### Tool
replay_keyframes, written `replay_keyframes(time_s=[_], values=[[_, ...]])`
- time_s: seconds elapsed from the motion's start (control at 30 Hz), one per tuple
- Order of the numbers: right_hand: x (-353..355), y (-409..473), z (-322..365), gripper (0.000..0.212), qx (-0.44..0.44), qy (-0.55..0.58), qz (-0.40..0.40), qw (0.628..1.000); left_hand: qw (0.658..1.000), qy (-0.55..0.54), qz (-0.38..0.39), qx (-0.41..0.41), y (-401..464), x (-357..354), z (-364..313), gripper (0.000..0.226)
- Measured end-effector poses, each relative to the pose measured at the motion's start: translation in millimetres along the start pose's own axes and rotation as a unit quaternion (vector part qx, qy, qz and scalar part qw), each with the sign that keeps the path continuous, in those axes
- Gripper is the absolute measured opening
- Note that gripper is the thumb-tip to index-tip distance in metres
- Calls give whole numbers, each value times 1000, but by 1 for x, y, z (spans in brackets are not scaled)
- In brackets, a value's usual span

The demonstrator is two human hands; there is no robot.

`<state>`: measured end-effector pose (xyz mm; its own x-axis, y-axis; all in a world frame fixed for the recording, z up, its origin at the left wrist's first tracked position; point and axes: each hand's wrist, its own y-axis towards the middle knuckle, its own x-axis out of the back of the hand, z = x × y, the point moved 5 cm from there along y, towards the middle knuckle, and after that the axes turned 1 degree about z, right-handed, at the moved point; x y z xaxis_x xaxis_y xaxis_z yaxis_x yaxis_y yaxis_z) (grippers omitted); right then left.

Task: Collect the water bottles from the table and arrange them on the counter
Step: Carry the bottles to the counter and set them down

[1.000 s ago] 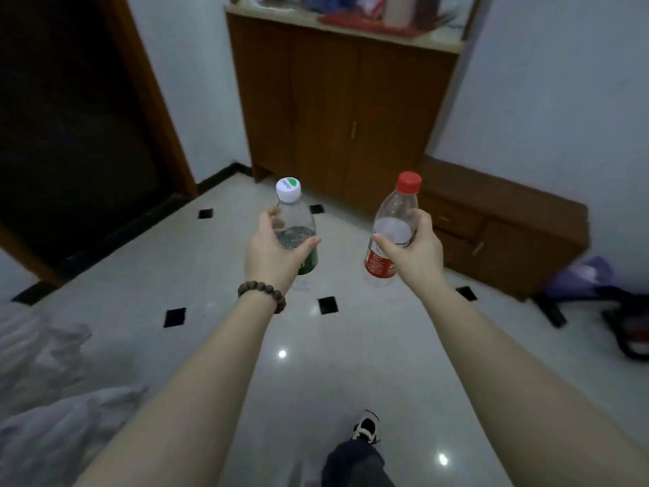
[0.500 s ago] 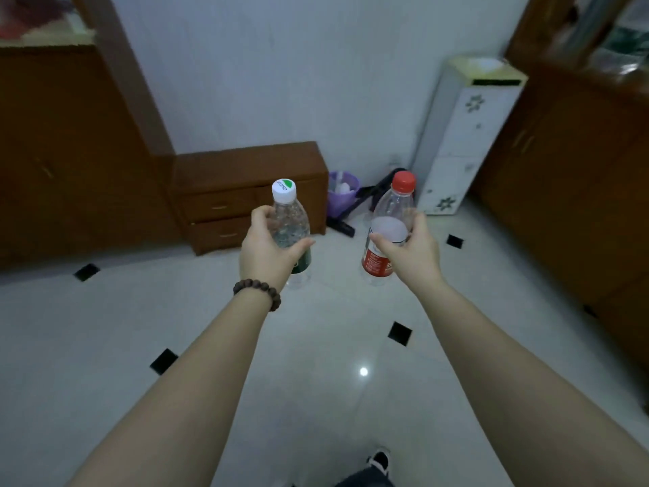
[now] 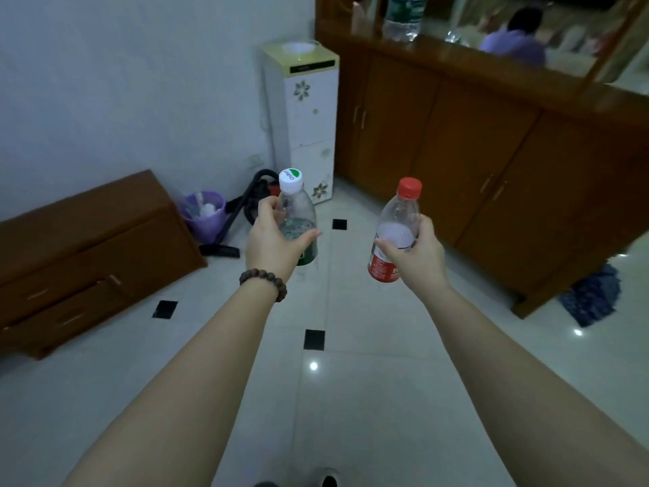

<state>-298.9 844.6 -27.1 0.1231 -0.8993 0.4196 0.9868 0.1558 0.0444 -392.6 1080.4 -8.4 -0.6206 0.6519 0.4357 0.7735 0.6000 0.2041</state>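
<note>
Both arms extend forward over the white tiled floor (image 3: 368, 398), each hand carrying one bottle upright, well apart from each other.

Left hand (image 3: 272, 246): fingers and thumb wrapped round the middle of the white-capped bottle (image 3: 296, 212), clamped on it. Clear plastic, green label at the lower part, green mark on the cap. A brown bead bracelet (image 3: 263, 281) sits on the left wrist.

Right hand (image 3: 416, 256): fingers curled round the body of the red-capped bottle (image 3: 398, 223), clamped on it. Red label low on the bottle, tilted slightly to the left at its base.

Ahead on the right, a wooden cabinet whose top serves as the bench (image 3: 456, 58). One large clear bottle (image 3: 402, 17) with a green label already stands on it, beside a mirrored back in which a seated person in purple shows.

Left of the cabinet: white water dispenser (image 3: 302, 110) with flower pattern, against the wall. At its foot a red and black vacuum cleaner (image 3: 253, 202) and a purple bin (image 3: 203, 216). Far left, a low brown drawer unit (image 3: 87, 254). A blue cloth (image 3: 593, 297) lies on the floor by the cabinet's right end.
</note>
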Motion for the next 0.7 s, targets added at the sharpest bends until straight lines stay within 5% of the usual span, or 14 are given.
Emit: replay_keyframes(time_s=[0.37, 0.7], values=[[50, 117, -48, 71, -43, -25, -81, 995, 997, -8, 77, -23, 112, -127, -26, 77], [20, 328, -33, 73, -16, -29, -89, 995, 994, -21, 92, -56, 310, -216, -34, 73]])
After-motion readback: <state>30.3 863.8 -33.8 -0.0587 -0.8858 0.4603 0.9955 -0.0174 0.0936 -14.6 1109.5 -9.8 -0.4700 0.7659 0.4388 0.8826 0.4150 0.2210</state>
